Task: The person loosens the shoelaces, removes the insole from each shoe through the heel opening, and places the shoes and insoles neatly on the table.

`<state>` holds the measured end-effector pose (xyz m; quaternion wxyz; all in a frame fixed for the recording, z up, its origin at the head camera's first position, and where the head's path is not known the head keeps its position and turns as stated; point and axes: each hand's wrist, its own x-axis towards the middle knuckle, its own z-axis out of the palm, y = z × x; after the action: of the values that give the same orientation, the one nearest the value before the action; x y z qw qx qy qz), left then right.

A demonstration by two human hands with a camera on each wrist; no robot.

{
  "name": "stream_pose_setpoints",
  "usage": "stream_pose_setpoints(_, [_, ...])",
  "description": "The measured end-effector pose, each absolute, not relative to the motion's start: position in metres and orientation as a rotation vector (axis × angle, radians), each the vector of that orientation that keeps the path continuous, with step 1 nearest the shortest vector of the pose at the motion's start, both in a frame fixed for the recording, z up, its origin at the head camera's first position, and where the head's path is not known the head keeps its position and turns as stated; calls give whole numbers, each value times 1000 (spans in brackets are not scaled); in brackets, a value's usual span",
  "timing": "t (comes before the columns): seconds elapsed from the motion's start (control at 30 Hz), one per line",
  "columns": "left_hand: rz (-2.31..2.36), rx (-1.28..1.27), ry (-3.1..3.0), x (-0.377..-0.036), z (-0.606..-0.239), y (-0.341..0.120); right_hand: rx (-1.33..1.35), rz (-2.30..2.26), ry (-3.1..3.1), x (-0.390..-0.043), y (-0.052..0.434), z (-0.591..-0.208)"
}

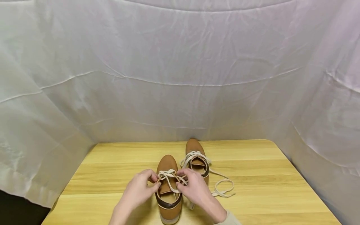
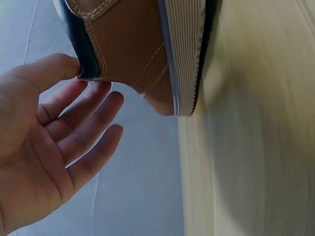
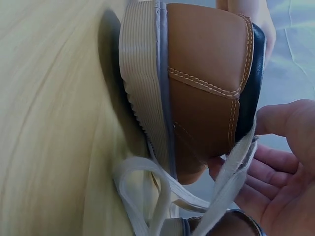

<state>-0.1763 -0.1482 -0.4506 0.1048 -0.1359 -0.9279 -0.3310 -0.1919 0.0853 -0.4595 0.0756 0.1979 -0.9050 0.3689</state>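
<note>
The near shoe (image 1: pixel 168 187) stands on the desk (image 1: pixel 267 187), heel toward the person, with the second shoe (image 1: pixel 197 159) just beside it on the right and a little farther back. The left hand (image 1: pixel 139 189) pinches the cream lace (image 1: pixel 168 176) at the near shoe's left side; the right hand (image 1: pixel 195 187) pinches it at the right side, fingers curled on the strands. The second shoe's lace (image 1: pixel 222 184) trails loose over the desk to that shoe's right. Judging by the crossed strands above the tongue, the knot is being formed; the next move likely calls for both hands to draw evenly outward, keeping the loops from slipping.
</note>
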Motion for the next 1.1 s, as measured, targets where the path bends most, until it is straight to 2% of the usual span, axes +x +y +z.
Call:
stream_pose_setpoints(0.3, [-907,-494,-2728,-179,-454,-149,704,1027,-2539,-173,96,-450])
stream_pose_setpoints(0.6, [-1039,-750,-2721,-204,-453,-173,1041,932,-2263,-144,102,-457])
stream_pose_setpoints(0.77, [-1080,-803,-2807,-220,-453,-177,1184,816,-2239,-134,98,-466])
stream_pose_setpoints(1.1, [-1040,-1006,-2844,-238,-468,-170,1245,752,-2381,-127,91,-470])
